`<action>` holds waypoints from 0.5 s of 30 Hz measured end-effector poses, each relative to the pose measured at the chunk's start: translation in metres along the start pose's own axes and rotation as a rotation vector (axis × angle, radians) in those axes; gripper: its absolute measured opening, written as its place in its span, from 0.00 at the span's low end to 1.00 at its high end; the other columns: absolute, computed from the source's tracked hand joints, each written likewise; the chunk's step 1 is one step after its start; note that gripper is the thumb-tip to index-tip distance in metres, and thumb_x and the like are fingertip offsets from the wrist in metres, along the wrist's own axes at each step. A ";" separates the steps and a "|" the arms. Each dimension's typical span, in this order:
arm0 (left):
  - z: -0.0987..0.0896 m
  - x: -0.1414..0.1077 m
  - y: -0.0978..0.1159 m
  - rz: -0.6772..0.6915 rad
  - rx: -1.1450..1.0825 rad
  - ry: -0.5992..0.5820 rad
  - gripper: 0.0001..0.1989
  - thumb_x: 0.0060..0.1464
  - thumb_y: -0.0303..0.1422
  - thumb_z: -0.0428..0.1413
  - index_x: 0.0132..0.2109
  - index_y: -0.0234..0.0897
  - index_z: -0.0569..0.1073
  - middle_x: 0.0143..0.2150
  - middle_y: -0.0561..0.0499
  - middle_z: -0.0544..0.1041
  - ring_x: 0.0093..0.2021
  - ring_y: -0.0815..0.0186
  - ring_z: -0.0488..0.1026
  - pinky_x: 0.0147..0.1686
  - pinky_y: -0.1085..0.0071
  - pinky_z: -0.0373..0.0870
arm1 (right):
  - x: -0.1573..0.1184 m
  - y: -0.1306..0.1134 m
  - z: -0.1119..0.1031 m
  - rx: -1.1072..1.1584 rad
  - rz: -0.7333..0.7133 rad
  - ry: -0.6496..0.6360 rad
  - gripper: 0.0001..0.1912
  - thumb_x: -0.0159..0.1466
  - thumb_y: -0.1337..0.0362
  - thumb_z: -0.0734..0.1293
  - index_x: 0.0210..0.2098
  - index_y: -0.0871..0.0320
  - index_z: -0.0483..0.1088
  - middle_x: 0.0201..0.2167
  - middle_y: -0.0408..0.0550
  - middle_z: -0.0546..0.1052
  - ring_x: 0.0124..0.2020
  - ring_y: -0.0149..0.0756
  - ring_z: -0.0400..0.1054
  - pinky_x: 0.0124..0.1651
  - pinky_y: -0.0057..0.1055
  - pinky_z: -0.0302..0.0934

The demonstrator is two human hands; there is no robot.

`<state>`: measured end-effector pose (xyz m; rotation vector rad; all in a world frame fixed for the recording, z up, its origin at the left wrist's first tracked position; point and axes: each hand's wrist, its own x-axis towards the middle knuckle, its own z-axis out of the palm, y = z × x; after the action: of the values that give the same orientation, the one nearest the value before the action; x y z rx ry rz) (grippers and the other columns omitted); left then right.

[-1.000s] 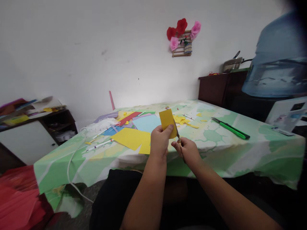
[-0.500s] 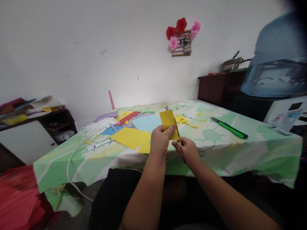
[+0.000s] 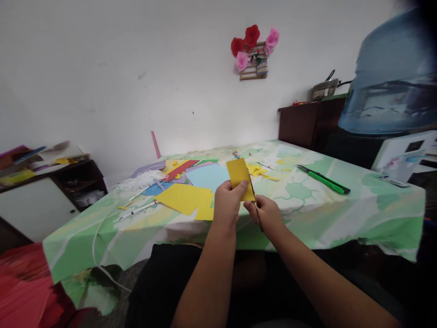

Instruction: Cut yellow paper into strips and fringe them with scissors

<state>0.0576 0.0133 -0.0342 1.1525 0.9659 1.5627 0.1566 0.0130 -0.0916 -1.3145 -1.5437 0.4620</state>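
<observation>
My left hand pinches a small piece of yellow paper upright above the table's near edge, thumb on its face. Closed around the handles of a pair of scissors is my right hand. The blades run along the right edge of the held paper, partly hidden by it. Larger yellow sheets lie on the table to the left of my hands. Behind the hands is a heap of yellow paper scraps.
A green utility knife lies on the patterned tablecloth at right. Coloured sheets, including light blue paper, a tangle of white string and a pen are at left. A large water bottle stands at far right.
The view has shifted slightly, so the background sits a little further left. My hands keep nearly the same pose, with paper and scissors still held.
</observation>
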 end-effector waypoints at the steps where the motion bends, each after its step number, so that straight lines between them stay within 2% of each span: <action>1: 0.000 0.000 0.000 0.000 0.000 -0.001 0.11 0.37 0.36 0.59 0.27 0.31 0.71 0.23 0.52 0.72 0.23 0.71 0.67 0.24 0.74 0.63 | 0.000 0.000 0.000 0.005 -0.003 0.000 0.16 0.51 0.52 0.61 0.17 0.56 0.56 0.13 0.37 0.58 0.19 0.29 0.51 0.22 0.27 0.45; 9: 0.000 0.002 -0.005 0.017 -0.057 -0.015 0.12 0.37 0.36 0.60 0.28 0.30 0.71 0.22 0.52 0.71 0.23 0.70 0.67 0.25 0.74 0.63 | -0.001 0.002 -0.001 0.074 -0.009 0.018 0.18 0.48 0.50 0.64 0.16 0.56 0.56 0.13 0.37 0.56 0.19 0.28 0.49 0.22 0.27 0.43; 12: 0.002 0.003 -0.004 -0.012 -0.131 0.043 0.12 0.36 0.35 0.59 0.28 0.31 0.71 0.23 0.53 0.71 0.23 0.71 0.67 0.25 0.75 0.63 | -0.002 0.004 -0.003 0.141 0.008 0.027 0.20 0.48 0.46 0.63 0.17 0.56 0.57 0.13 0.38 0.58 0.19 0.28 0.50 0.22 0.27 0.44; 15: 0.002 0.006 -0.004 -0.085 -0.197 0.052 0.13 0.37 0.36 0.58 0.29 0.31 0.70 0.23 0.52 0.71 0.24 0.70 0.68 0.25 0.73 0.64 | -0.002 0.006 -0.006 0.261 0.034 0.012 0.23 0.51 0.41 0.58 0.18 0.56 0.58 0.15 0.40 0.61 0.18 0.28 0.53 0.21 0.27 0.48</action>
<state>0.0600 0.0199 -0.0365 0.9264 0.8616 1.5873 0.1642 0.0114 -0.0948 -1.1400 -1.3997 0.6531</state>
